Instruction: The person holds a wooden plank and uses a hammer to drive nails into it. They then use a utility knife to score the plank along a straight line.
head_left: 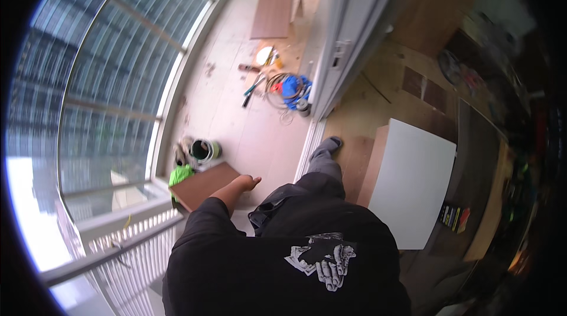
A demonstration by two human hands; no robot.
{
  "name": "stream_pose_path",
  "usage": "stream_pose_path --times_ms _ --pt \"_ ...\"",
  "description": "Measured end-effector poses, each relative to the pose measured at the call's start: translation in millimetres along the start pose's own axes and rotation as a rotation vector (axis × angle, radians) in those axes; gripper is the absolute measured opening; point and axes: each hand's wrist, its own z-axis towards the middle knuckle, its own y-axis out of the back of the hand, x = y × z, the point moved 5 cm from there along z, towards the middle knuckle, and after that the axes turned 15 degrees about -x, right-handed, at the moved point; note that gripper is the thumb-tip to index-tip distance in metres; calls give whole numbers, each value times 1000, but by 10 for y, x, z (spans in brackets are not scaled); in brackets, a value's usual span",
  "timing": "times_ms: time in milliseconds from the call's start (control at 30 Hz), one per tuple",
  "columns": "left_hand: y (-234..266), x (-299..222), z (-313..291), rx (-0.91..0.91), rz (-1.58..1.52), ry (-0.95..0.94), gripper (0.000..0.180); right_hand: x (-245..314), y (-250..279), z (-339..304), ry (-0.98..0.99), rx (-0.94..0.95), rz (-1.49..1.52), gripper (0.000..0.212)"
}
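Note:
My left hand reaches out at my left side, with the thumb showing and most fingers hidden. A brown wood-look board lies tilted beside and partly behind my left forearm. Whether my fingers grip its edge cannot be told. Past the board are a bright green bag and an open bucket with a dark inside. My right hand is out of view, hidden by my dark shirt.
A sliding-door frame and its floor track divide the balcony from the room. Ahead lie a blue tool with coiled hose, hand tools and a brown panel. A white panel is at right. Windows line the left.

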Motion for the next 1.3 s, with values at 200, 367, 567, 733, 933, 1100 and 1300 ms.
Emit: stream_pose_path --times_ms 200,367,567,733,933,1100,1300 --pt "-1214 354 -983 170 -134 73 68 1100 236 543 276 168 4 25" --pt "-1748 347 -1392 287 -500 148 60 2104 -229 335 241 87 -260 34" --pt "-1200 696 -1003 96 -338 134 59 2518 -771 215 312 66 -288 29" --pt "251 927 -217 -57 -38 -69 60 1921 -851 53 185 40 -178 26" --pt "1715 516 1213 -204 2 -198 61 302 -1325 -227 446 91 -335 31" --pt "2458 -146 1847 -239 -192 -403 57 -742 -2390 -207 329 93 -242 33" --pt "2657 467 2170 -97 -252 -509 54 -914 -3281 -518 231 142 -83 32"
